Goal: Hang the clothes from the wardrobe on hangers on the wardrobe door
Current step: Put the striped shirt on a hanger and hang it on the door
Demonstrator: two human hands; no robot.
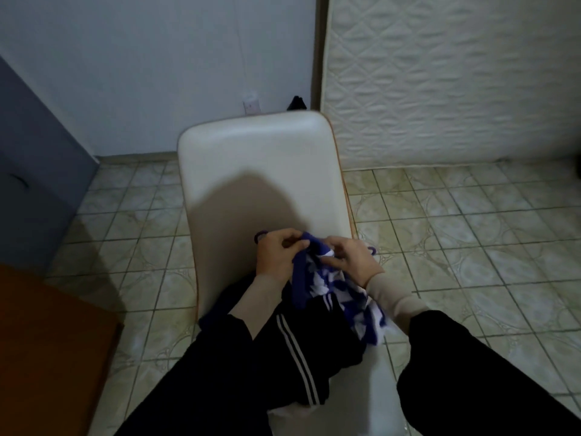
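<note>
Both hands grip a purple-and-white top (339, 297) over a white chair (261, 171): the left hand (278, 254) pinches its purple edge, the right hand (349, 258) holds the cloth beside it. A purple hanger (260, 236) peeks out behind the hands, mostly hidden. Black striped trousers (301, 350) lie on the seat beneath, partly covered by the sleeves

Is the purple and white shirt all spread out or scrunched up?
Scrunched up. The purple and white shirt bunches between the left hand and right hand, drooping over black striped pants.
</note>
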